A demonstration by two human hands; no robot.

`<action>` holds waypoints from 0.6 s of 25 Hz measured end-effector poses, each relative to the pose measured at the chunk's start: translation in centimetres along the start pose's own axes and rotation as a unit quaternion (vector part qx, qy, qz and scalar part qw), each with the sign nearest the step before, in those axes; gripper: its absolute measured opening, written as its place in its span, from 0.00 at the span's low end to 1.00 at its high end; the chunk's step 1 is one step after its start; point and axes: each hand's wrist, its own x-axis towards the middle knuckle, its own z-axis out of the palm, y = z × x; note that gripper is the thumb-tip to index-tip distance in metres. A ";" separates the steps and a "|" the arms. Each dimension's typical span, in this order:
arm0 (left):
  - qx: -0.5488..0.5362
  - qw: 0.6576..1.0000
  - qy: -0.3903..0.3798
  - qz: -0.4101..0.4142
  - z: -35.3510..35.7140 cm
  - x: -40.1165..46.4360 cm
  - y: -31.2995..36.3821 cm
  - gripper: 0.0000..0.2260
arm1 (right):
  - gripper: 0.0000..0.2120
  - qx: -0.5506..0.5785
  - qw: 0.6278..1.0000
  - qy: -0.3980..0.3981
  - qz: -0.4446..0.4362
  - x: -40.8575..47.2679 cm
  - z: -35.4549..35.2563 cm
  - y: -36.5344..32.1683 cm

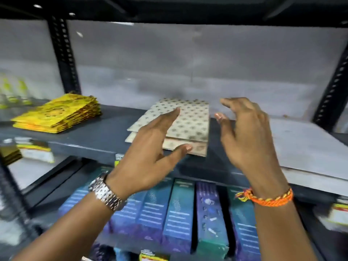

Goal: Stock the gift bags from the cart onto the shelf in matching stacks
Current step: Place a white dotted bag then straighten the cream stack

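A low stack of cream gift bags with a grey dot pattern (190, 121) lies flat in the middle of the dark grey shelf (105, 136). My left hand (148, 153), with a metal watch on the wrist, hovers over the stack's near left corner, fingers spread and holding nothing. My right hand (244, 136), with an orange braided band on the wrist, is just right of the stack, fingers apart and empty. A taller stack of yellow gift bags (60, 113) sits at the shelf's left end. The cart is out of view.
A grey board (308, 147) covers the shelf's right part. Black perforated uprights stand at the left (64, 55) and right (333, 91). Blue, teal and purple boxes (180, 213) stand in a row on the shelf below. More yellow packets (13, 87) lie far left.
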 end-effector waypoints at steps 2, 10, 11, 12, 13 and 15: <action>0.037 0.999 0.017 -0.026 -2.5 -3.6 -3.0 0.33 | 0.17 0.057 0.996 -0.029 -0.055 -0.8 3.4 -4.1; 0.105 0.949 0.059 -0.292 -9.2 -21.4 -17.1 0.30 | 0.17 0.210 0.935 -0.201 -0.203 -7.1 19.5 -18.6; 0.106 0.931 0.058 -0.344 -9.2 -24.1 -19.0 0.31 | 0.17 0.218 0.925 -0.222 -0.217 -8.3 21.6 -20.0; 0.108 0.912 0.056 -0.392 -9.0 -26.6 -20.6 0.32 | 0.18 0.218 0.916 -0.246 -0.230 -9.7 23.6 -21.1; 0.105 0.891 0.054 -0.439 -8.6 -29.2 -22.2 0.33 | 0.18 0.214 0.904 -0.273 -0.248 -11.2 25.7 -22.1; 0.085 0.839 0.048 -0.535 -7.4 -34.6 -25.3 0.34 | 0.20 0.195 0.873 -0.334 -0.298 -14.8 30.7 -23.9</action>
